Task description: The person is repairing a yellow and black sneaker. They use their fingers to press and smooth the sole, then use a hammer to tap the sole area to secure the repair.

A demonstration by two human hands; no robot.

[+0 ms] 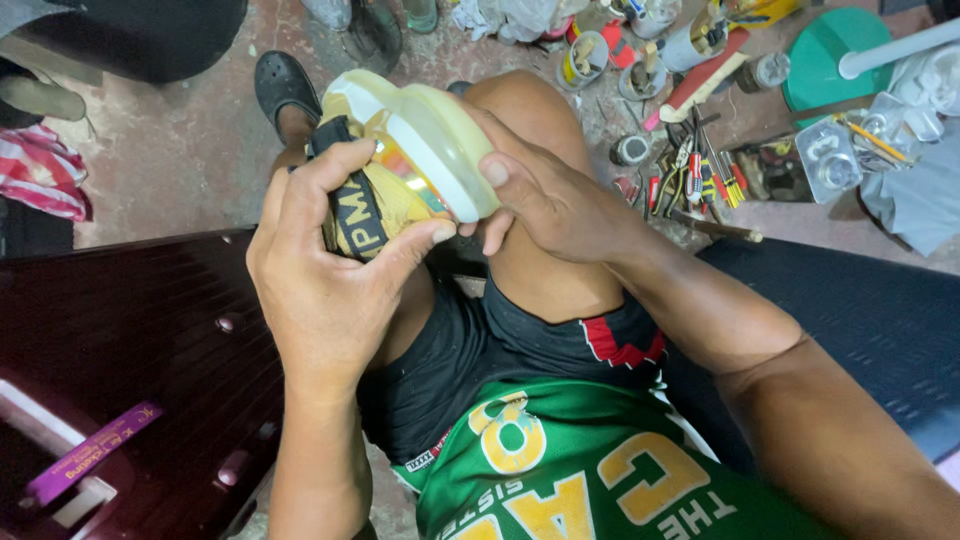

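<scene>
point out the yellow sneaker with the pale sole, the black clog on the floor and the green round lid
yellow sneaker with the pale sole (430, 140), head view, on the pale sole's side
black clog (280, 85), head view, on its toe top
green round lid (825, 60), head view, on its flat top

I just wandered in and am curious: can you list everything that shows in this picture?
Shoe: one, yellow with a pale sole, held up over the knees by both hands.
Dark clog: one, black, on the floor behind the shoe.
Hand tools: a cluster, red and yellow handles, on the floor at right.
Small containers: several, mixed colours, floor at top.
Green lid: one, top right.
Striped cloth: one, red and white, far left.
Dark red case: one, lower left.
Left hand: grips the shoe's upper.
Right hand: presses the sole edge.
</scene>
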